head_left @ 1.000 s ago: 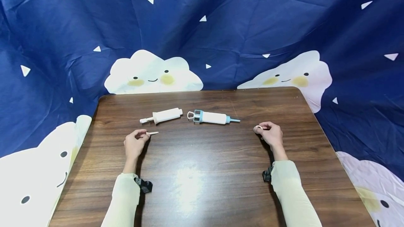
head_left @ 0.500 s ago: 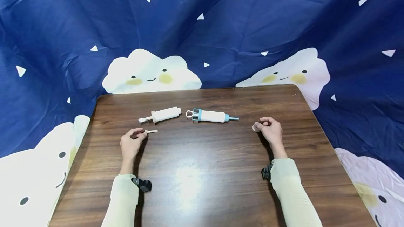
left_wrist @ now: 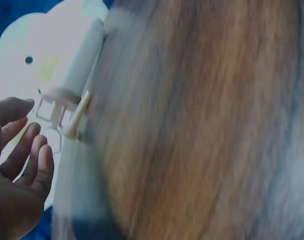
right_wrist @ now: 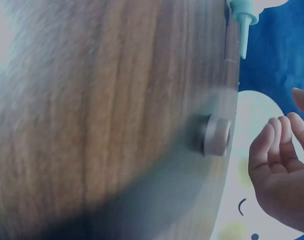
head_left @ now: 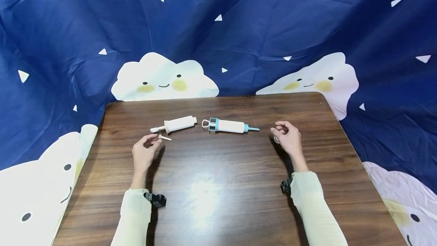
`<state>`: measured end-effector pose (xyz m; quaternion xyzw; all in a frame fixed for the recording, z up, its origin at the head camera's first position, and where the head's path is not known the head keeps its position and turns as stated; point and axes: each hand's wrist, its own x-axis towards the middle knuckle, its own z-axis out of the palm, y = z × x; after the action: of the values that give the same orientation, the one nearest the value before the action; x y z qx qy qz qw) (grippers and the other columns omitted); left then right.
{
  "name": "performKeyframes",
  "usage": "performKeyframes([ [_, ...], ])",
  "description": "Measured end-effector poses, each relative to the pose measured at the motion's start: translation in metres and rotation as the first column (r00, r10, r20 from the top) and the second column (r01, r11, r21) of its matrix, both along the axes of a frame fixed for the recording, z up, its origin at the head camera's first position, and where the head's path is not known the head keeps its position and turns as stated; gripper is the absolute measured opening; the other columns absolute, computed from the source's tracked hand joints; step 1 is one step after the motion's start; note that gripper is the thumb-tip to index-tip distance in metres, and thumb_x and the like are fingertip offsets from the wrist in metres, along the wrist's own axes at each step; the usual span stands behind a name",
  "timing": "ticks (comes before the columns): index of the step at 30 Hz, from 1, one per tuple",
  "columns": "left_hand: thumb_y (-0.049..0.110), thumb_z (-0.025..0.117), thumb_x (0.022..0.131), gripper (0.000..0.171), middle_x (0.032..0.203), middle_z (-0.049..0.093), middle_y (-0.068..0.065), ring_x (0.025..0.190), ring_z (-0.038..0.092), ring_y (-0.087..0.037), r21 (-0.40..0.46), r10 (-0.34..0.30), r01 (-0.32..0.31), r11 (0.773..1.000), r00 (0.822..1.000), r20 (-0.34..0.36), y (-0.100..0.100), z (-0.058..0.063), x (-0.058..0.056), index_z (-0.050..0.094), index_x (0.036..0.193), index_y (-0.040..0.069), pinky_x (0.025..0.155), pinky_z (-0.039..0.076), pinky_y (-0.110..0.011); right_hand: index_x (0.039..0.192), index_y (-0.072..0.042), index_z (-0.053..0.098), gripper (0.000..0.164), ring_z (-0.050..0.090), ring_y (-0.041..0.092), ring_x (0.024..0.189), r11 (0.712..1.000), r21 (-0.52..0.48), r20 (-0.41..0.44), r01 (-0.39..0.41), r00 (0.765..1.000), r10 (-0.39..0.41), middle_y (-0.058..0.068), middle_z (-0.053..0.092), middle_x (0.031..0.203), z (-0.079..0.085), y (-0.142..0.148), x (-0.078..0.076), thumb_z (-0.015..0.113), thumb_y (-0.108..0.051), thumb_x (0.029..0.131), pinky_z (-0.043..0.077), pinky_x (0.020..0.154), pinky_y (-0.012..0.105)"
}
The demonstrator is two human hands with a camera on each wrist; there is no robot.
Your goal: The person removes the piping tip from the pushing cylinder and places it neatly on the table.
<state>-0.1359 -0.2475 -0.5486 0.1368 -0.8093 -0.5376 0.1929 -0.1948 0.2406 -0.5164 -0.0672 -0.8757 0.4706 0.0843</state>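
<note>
My left hand hovers with relaxed, parted fingers beside a small white tapered nozzle on the table. In the left wrist view, a gap separates the fingers from this nozzle, and a white syringe-like tube lies beyond it. Over on the right, my right hand is lifted above a small white ring-like cap, partly covered by the hand in the head view. The right wrist view has the cap on the wood, apart from the loosely bent fingers.
On the brown wooden table, a white syringe with a handle lies at the back left. Beside it is a white syringe with blue ends, its thin tip pointing right. A blue cloud-patterned cloth hangs behind the table.
My left hand has let go of the nozzle, which now lies on the table. My right hand has released the ring-like cap and risen slightly away from it.
</note>
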Motion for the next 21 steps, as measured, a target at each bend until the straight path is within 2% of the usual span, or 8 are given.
performKeyframes([
  [5, -0.001, 0.080, 0.085, 0.025, 0.099, 0.071, -0.027, 0.076, 0.062, 0.001, 0.056, -0.093, 0.095, 0.994, 0.995, -0.040, 0.017, 0.008, -0.006, 0.073, 0.108, -0.008, 0.067, 0.049, -0.009, 0.118, 0.002, 0.068, 0.033, 0.057, -0.004, 0.073, 0.997, -0.012, -0.015, -0.074, 0.997, 0.074, 0.016, 0.070, 0.103, 0.002, -0.006, -0.003, 0.076, -0.016, 0.091, 0.044, 0.074, 0.017],
  [8, 0.000, 0.080, 0.085, 0.030, 0.104, 0.070, -0.030, 0.080, 0.063, -0.004, 0.097, -0.148, 0.151, 0.984, 0.988, -0.040, 0.027, 0.012, -0.010, 0.071, 0.112, -0.008, 0.071, 0.051, -0.012, 0.119, 0.001, 0.068, 0.034, 0.058, 0.001, 0.076, 0.995, -0.010, -0.019, -0.104, 0.994, 0.104, 0.018, 0.070, 0.105, 0.003, -0.009, -0.004, 0.076, -0.017, 0.092, 0.044, 0.073, 0.017],
  [15, 0.002, 0.083, 0.083, 0.038, 0.109, 0.069, -0.029, 0.090, 0.065, -0.020, 0.122, -0.226, 0.229, 0.966, 0.973, -0.039, 0.053, 0.014, -0.022, 0.070, 0.117, -0.007, 0.077, 0.052, -0.017, 0.123, 0.001, 0.066, 0.038, 0.058, 0.009, 0.082, 0.986, -0.022, -0.001, -0.163, 0.987, 0.163, 0.017, 0.069, 0.109, 0.006, -0.015, -0.006, 0.076, -0.020, 0.093, 0.045, 0.072, 0.021],
  [17, 0.004, 0.083, 0.084, 0.039, 0.111, 0.068, -0.029, 0.096, 0.066, -0.028, 0.127, -0.264, 0.269, 0.955, 0.963, -0.051, 0.062, 0.015, -0.027, 0.069, 0.119, -0.007, 0.081, 0.054, -0.022, 0.123, 0.001, 0.066, 0.039, 0.058, 0.011, 0.083, 0.984, -0.028, -0.002, -0.179, 0.984, 0.179, 0.018, 0.069, 0.110, 0.006, -0.018, -0.007, 0.076, -0.020, 0.092, 0.045, 0.071, 0.021],
  [18, 0.003, 0.082, 0.084, 0.040, 0.113, 0.068, -0.030, 0.100, 0.066, -0.034, 0.125, -0.287, 0.291, 0.948, 0.957, -0.052, 0.067, 0.020, -0.027, 0.067, 0.120, -0.009, 0.085, 0.055, -0.029, 0.123, 0.001, 0.066, 0.039, 0.060, 0.014, 0.085, 0.982, -0.034, -0.004, -0.188, 0.982, 0.188, 0.019, 0.069, 0.111, 0.006, -0.019, -0.008, 0.076, -0.021, 0.092, 0.045, 0.072, 0.022],
  [21, 0.005, 0.083, 0.085, 0.042, 0.117, 0.067, -0.028, 0.109, 0.063, -0.045, 0.120, -0.340, 0.348, 0.930, 0.937, -0.085, 0.080, 0.022, -0.035, 0.066, 0.121, -0.009, 0.095, 0.053, -0.046, 0.122, 0.002, 0.067, 0.038, 0.063, 0.019, 0.088, 0.974, -0.056, -0.022, -0.217, 0.976, 0.217, 0.021, 0.070, 0.107, 0.006, -0.026, -0.010, 0.077, -0.018, 0.092, 0.047, 0.073, 0.022],
])
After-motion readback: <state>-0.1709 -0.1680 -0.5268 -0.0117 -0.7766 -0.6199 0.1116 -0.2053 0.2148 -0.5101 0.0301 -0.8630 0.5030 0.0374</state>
